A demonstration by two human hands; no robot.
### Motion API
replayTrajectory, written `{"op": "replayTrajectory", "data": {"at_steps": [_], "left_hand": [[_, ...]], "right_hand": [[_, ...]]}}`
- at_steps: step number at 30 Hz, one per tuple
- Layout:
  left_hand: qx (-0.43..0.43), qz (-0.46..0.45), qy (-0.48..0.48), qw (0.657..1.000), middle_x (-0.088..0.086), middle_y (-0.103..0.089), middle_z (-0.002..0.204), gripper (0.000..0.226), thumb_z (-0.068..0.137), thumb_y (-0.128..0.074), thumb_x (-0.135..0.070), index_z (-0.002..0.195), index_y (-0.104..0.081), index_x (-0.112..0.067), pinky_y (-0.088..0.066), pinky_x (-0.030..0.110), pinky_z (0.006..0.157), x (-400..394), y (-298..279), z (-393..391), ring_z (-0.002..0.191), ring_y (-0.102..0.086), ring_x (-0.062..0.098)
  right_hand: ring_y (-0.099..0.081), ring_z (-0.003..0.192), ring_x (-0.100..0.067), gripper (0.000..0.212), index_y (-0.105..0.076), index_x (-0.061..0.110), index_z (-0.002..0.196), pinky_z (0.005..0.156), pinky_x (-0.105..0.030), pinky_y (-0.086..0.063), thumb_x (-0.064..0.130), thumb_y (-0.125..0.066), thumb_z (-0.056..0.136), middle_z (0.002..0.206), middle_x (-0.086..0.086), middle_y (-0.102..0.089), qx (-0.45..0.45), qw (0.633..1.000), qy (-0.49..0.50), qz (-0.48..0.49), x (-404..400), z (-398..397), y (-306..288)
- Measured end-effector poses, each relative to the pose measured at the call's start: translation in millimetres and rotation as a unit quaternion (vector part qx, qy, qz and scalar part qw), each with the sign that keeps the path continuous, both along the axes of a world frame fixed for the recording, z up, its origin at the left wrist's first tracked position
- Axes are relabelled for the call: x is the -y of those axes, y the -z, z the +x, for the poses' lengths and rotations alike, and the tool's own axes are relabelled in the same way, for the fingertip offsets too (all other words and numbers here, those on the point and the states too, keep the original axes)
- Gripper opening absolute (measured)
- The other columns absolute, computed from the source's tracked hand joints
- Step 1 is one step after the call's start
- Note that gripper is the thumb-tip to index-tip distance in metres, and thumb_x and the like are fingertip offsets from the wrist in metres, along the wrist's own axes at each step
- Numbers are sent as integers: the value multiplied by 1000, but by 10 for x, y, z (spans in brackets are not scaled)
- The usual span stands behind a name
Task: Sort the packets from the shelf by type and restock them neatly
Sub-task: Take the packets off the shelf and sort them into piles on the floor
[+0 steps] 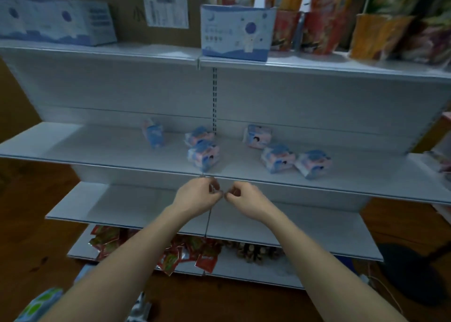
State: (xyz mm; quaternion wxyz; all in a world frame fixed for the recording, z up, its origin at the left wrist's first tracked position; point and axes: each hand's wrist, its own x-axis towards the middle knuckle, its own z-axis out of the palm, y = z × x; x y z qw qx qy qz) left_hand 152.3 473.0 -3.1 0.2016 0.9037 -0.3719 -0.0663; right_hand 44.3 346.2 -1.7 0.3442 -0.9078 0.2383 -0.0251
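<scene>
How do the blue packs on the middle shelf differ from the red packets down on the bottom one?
The blue packs are plump, pale blue and pink; the red packets are flat and red. The blue packs lie spaced apart on the middle shelf; the red packets overlap in a heap on the bottom shelf. Both lie unsorted at odd angles.

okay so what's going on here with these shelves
A person stands at a white store shelf unit, both hands raised together in front of the middle shelf's front edge. The left hand and right hand have curled fingers and seem to pinch something small between them; it is too blurred to identify. Six blue and pink packets lie scattered and unsorted on the middle shelf. Red sachets are heaped on the bottom shelf, and a blue display box sits on the top one.
</scene>
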Motion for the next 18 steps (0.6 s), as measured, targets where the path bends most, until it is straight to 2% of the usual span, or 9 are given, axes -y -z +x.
{"op": "replayTrajectory", "data": {"at_steps": [4, 7, 9, 11, 14, 18], "left_hand": [[-15, 8, 3, 1000, -8, -68, 101, 29, 85, -57, -51, 105, -66, -32, -46, 27, 73, 234, 69, -84, 97, -62, 16], [-13, 8, 10, 1000, -6, -67, 103, 26, 87, -58, -44, 107, -66, -29, -44, 26, 72, 376, 121, -22, 99, -61, 16], [-22, 10, 7, 1000, -5, -66, 106, 27, 88, -59, -42, 109, -65, -28, -46, 27, 76, 475, 159, 103, 100, -60, 17], [-33, 9, -1, 999, -5, -65, 106, 28, 88, -60, -42, 112, -64, -28, -48, 29, 79, 577, 216, 289, 101, -60, 18], [-27, -42, -14, 999, -4, -67, 106, 30, 84, -66, -39, 112, -65, -28, -49, 30, 82, 764, 325, 636, 102, -62, 19], [35, -21, -55, 998, 2, -57, 127, 43, 81, -68, -36, 122, -59, -28, -42, 38, 93, 1069, 352, 1115, 121, -49, 29]], "right_hand": [[-60, 88, -19, 25, -60, 15, 97, 79, -38, -51, 40, -57, 94, 93, 0, -64, 3, 1000, 5, 5, 308, -108, 51], [-60, 88, -19, 25, -58, 14, 103, 73, -32, -48, 37, -58, 93, 96, -2, -63, 6, 1000, 7, 21, 509, -61, 151], [-58, 88, -20, 25, -56, 15, 106, 70, -29, -44, 35, -58, 92, 100, -4, -60, -1, 999, 5, 33, 607, 24, 226], [-57, 92, -21, 26, -56, 18, 108, 75, -31, -47, 36, -59, 91, 106, -3, -56, -14, 999, 1, 38, 726, 158, 301], [-56, 101, -19, 30, -55, 22, 115, 81, -31, -47, 39, -61, 90, 114, 0, -51, -24, 999, -17, 35, 993, 347, 359], [-50, 112, -17, 42, -52, 21, 125, 94, -31, -43, 36, -67, 89, 125, -1, -49, -12, 999, -36, -11, 1524, 459, 317]]}}
